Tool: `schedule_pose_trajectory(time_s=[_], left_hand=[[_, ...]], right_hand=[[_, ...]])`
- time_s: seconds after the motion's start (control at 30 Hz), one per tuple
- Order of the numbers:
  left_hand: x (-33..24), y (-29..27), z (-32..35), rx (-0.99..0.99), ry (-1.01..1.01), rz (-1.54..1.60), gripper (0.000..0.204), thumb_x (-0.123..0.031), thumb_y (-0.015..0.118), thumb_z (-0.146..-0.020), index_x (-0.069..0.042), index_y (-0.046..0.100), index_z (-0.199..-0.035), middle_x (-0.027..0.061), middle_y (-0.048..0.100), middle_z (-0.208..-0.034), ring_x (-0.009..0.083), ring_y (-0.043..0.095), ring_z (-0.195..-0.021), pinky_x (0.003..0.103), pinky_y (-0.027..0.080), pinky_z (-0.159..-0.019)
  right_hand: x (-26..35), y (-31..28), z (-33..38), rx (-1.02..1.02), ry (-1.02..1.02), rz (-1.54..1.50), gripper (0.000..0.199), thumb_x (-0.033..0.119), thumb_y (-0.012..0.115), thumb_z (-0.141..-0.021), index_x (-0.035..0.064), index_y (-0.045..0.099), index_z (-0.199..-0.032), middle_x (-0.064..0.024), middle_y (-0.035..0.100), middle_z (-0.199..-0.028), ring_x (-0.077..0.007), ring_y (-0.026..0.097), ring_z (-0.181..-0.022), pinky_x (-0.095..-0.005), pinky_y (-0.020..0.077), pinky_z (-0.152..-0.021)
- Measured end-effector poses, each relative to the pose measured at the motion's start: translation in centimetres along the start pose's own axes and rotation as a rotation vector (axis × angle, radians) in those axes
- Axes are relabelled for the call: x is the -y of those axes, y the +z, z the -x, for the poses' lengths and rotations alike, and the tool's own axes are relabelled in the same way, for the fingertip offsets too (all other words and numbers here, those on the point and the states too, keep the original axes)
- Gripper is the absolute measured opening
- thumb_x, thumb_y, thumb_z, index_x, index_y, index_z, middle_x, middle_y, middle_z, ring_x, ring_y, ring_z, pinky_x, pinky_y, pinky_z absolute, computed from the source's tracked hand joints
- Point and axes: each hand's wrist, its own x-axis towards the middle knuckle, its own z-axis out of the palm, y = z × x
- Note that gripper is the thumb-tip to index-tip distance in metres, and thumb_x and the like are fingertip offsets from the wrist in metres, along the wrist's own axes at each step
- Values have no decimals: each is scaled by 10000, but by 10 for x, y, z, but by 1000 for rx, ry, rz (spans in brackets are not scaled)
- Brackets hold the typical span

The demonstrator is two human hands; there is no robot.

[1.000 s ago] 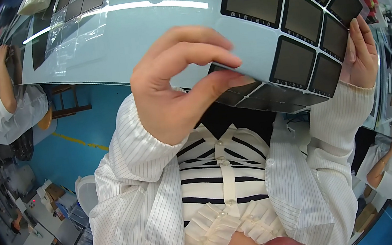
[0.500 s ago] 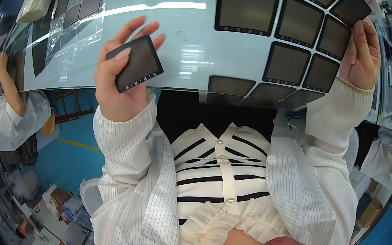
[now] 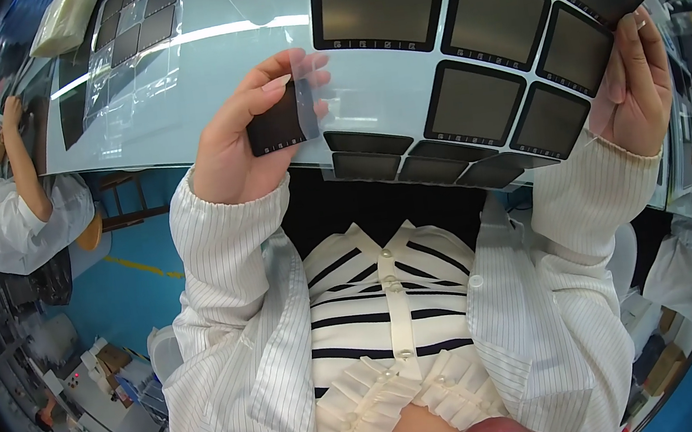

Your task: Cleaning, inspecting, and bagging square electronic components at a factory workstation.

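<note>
My right hand (image 3: 640, 89) pinches the right edge of a clear plastic sheet (image 3: 437, 56), fingers closed on it. Rows of dark rectangular panels (image 3: 474, 101), each with a strip of small pale icons, cover the sheet. It is lifted off the table, tilted, and its near edge curls down toward me. My left hand (image 3: 230, 152) grips a single loose dark panel (image 3: 272, 123) of the same look, thumb on top. The sheet's clear left margin overlaps that panel's right side and the left fingertips. Whether those fingers also grip the sheet is unclear.
The pale glossy table (image 3: 244, 51) spans the far side. On it at the back left lie another clear sheet with dark panels (image 3: 154, 25) and a pale plastic package (image 3: 67, 21). One person in white (image 3: 22, 213) sits at left, another (image 3: 686, 278) at right. A stool (image 3: 130, 199) stands at left.
The sheet has shifted left and slightly nearer. My left hand has moved slightly right with the loose panel, which the sheet's margin now overlaps. My right hand keeps its hold.
</note>
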Motion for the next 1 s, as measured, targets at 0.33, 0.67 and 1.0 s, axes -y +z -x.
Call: schedule_pose_trajectory(time_s=[0.33, 0.67, 1.0], left_hand=[[2, 9, 2, 209, 191, -466, 405, -337, 437, -993, 21, 555, -1141, 178, 626, -1087, 215, 598, -928, 322, 468, -845], [2, 4, 25, 105, 229, -770, 239, -194, 558, -951, 28, 631, -907, -21, 540, -719, 55, 428, -674, 207, 350, -628], [-8, 12, 33, -20, 197, -699, 272, -183, 574, -943, 32, 613, -781, -20, 540, -701, 59, 435, -687, 201, 354, -665]], right_hand=[[1, -10, -11, -85, 27, 34, 241, 8, 487, -954, -52, 577, -1170, -134, 668, -1071, -32, 409, -497, -95, 388, -549], [9, -2, -32, 6, 0, 11, 255, 22, 492, -957, -78, 575, -1177, -145, 671, -1043, -57, 413, -543, -136, 392, -580], [13, 38, -48, -45, -178, 135, 155, 71, 611, -907, 23, 652, -1049, -59, 690, -870, -31, 417, -444, -140, 309, -410]])
